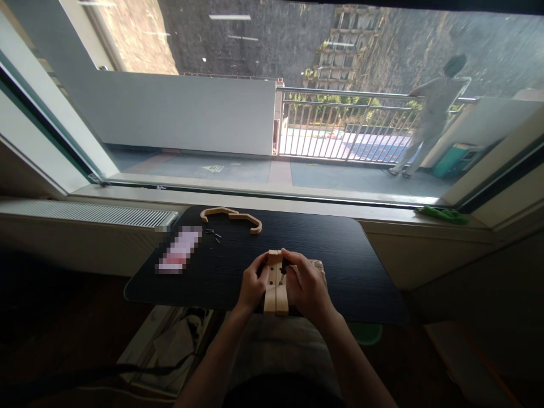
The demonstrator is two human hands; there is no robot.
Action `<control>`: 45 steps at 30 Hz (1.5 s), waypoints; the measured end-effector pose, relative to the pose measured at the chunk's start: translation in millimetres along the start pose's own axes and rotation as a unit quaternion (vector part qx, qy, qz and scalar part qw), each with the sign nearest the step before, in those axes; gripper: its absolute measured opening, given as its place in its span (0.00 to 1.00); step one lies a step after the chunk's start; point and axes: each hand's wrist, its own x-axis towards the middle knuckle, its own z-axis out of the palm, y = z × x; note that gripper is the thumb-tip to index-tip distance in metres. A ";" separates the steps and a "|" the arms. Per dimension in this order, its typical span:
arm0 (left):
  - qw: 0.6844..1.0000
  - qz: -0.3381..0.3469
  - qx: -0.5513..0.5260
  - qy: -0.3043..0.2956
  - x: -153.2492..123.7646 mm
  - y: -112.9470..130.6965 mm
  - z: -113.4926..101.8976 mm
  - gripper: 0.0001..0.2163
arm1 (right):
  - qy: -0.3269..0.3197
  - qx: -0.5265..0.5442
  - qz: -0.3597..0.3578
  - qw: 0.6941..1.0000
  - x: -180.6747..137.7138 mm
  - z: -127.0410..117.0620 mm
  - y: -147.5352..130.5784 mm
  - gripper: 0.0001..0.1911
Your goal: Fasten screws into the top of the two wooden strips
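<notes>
Two light wooden pieces [271, 303] lie side by side at the near edge of the black table, with dark round holes or screw heads in the left one. My left hand [254, 283] is closed around their left side, steadying them. In my right hand [309, 283] is a small screwdriver [284, 266] with a dark handle, its shaft pointing down at the right-hand piece. A crumpled, pale, see-through wrapping [318, 266] shows behind my right hand. Whether a screw sits under the tip is too small to tell.
On the black table [340, 243], two curved wooden pieces [232, 214] lie at the back, near several small screws [217, 234]. A blurred-out pink item [179, 249] is at left. Beyond stand a radiator [106, 215], a window, and a person [437, 107] outside by a railing.
</notes>
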 end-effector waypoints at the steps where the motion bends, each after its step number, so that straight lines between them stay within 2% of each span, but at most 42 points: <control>1: 1.000 0.001 0.001 0.001 0.0 -0.2 0.3 0.16 | 0.000 0.014 0.001 1.000 -0.7 0.2 0.2 0.22; 13: 1.000 0.007 -0.003 0.001 -0.2 3.0 -0.2 0.14 | -0.031 0.092 0.001 0.995 -0.6 4.8 2.7 0.21; 24: 1.000 0.007 -0.001 -0.004 -0.5 5.0 -1.2 0.15 | -0.044 0.093 0.023 0.994 0.5 4.7 7.3 0.21; 45: 1.000 0.003 -0.007 -0.005 0.1 3.0 -0.7 0.15 | -0.012 0.035 -0.009 0.999 0.5 1.4 5.2 0.19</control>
